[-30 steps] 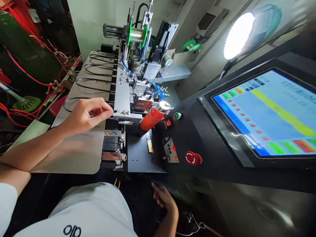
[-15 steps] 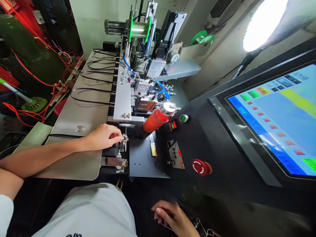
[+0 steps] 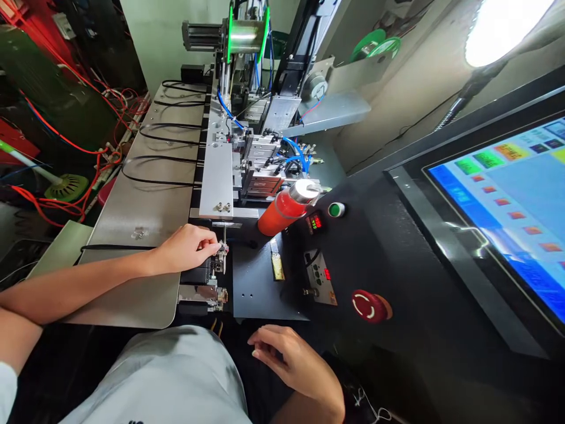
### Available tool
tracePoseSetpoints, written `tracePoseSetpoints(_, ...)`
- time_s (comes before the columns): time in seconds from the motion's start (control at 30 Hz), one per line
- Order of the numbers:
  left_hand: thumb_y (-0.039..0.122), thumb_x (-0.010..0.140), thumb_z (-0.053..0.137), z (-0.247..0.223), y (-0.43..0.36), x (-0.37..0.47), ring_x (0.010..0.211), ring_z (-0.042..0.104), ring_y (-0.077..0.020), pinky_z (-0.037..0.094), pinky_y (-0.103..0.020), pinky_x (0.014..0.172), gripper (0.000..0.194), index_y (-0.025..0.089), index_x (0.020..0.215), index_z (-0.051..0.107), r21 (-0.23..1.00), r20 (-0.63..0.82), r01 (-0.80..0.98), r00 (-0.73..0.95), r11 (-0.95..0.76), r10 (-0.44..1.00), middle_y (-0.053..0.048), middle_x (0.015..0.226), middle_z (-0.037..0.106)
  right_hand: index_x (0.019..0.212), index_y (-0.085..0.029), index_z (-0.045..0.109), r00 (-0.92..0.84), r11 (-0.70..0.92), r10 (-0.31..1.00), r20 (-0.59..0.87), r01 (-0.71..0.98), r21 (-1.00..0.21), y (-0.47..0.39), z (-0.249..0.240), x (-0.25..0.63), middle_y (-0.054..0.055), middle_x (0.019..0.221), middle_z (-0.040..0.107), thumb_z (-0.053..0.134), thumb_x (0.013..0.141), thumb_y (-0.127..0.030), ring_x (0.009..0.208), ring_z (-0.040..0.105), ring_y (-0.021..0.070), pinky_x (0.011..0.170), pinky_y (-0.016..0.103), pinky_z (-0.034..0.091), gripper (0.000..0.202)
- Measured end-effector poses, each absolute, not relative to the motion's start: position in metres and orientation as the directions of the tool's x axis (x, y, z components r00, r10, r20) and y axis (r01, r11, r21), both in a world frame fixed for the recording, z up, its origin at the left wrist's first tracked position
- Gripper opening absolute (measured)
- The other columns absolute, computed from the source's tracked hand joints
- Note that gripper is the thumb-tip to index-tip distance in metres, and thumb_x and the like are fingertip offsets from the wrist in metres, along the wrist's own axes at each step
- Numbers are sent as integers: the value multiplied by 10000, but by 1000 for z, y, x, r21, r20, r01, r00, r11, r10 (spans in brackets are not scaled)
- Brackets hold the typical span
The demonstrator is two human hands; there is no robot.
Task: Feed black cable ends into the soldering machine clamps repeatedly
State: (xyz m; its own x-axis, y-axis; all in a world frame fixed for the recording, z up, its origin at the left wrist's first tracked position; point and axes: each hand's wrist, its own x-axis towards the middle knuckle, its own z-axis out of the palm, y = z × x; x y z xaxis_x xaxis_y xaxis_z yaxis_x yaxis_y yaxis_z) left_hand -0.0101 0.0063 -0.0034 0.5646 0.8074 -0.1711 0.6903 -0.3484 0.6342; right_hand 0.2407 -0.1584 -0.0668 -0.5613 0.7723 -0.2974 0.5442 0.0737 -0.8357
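At the small metal clamp fixture on the machine's front edge, my left hand is closed, thumb and fingertips pinched on something too small to make out. Black cables lie looped across the grey metal table behind that hand. Low in front of my body is my right hand, its fingers curled and the thumb a little apart from them; no object shows in it. A second metal fixture sits just nearer to me than the first.
A red bottle stands beside the metal rail. To the right are a red stop button, a green button and a lit touchscreen. A wire spool is mounted at the back.
My right hand has moved up and left, toward the machine's front edge. The left hand remains at the fixture. The view has shifted slightly.
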Motion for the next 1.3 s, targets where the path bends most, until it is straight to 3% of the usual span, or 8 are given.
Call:
tracePoseSetpoints(0.13, 318, 871, 479, -5, 5, -6, 514, 394, -77, 273, -203, 546, 316, 137, 629, 571, 603, -155, 709, 553, -366, 819, 23, 557, 509, 849, -181, 649, -517, 161, 854, -51, 357, -920, -139, -57, 224, 19, 731, 657, 511, 945, -291, 649, 574, 120, 616, 218, 407, 201)
tracePoseSetpoints(0.3, 323, 872, 499, -4, 5, -4, 504, 394, -78, 274, -205, 543, 315, 136, 632, 579, 588, -152, 719, 549, -371, 822, 23, 541, 503, 703, -192, 521, -15, 37, 999, 35, 205, -978, -92, -60, 181, -35, 611, 511, 462, 961, -362, 554, 454, 95, 558, 222, 352, 314)
tracePoseSetpoints(0.4, 303, 869, 501, -3, 6, -4, 525, 434, -84, 294, -204, 556, 287, 134, 661, 602, 595, -165, 715, 556, -367, 815, 14, 573, 544, 730, -199, 482, 129, 18, 991, 46, 211, -977, -67, -67, 158, -51, 623, 445, 421, 964, -400, 572, 408, 94, 556, 226, 322, 314)
tracePoseSetpoints(0.53, 280, 868, 500, -3, 7, -5, 535, 449, -86, 302, -207, 562, 275, 131, 669, 617, 591, -158, 709, 571, -386, 805, 10, 586, 560, 713, -210, 411, 145, 33, 987, 76, 277, -960, -53, -72, 142, -66, 619, 378, 393, 967, -401, 577, 364, 91, 564, 233, 288, 317)
tracePoseSetpoints(0.77, 265, 888, 512, -6, 7, -5, 547, 492, -102, 337, -218, 570, 264, 139, 696, 642, 515, -125, 722, 597, -463, 792, 1, 608, 595, 691, -222, 349, 161, 174, 963, 217, 246, -953, -48, -79, 133, -65, 617, 321, 371, 972, -324, 559, 319, 93, 544, 245, 263, 300)
tracePoseSetpoints(0.9, 256, 913, 516, -13, 0, -11, 678, 602, -139, 407, -225, 620, 195, 144, 852, 663, 382, 81, 697, 629, -607, 773, -30, 765, 658, 702, -224, 355, 167, 190, 959, 229, 222, -956, -45, -84, 131, -56, 634, 347, 343, 981, -339, 576, 339, 98, 554, 242, 289, 302)
tracePoseSetpoints(1.0, 245, 948, 484, -15, -5, -19, 704, 625, -115, 431, -208, 604, 206, 179, 1001, 673, 268, 224, 625, 700, -733, 678, -30, 930, 666, 694, -226, 348, 168, 180, 962, 215, 205, -962, -46, -84, 131, -56, 626, 346, 346, 983, -356, 574, 337, 100, 548, 244, 286, 317)
tracePoseSetpoints(1.3, 129, 974, 391, -21, -2, -25, 687, 606, -102, 447, -207, 601, 297, 180, 1038, 676, -40, 271, 450, 864, -892, 424, -26, 952, 707, 686, -227, 329, 173, 145, 968, 180, 195, -970, -46, -84, 130, -60, 625, 324, 350, 979, -369, 576, 329, 99, 549, 242, 289, 326)
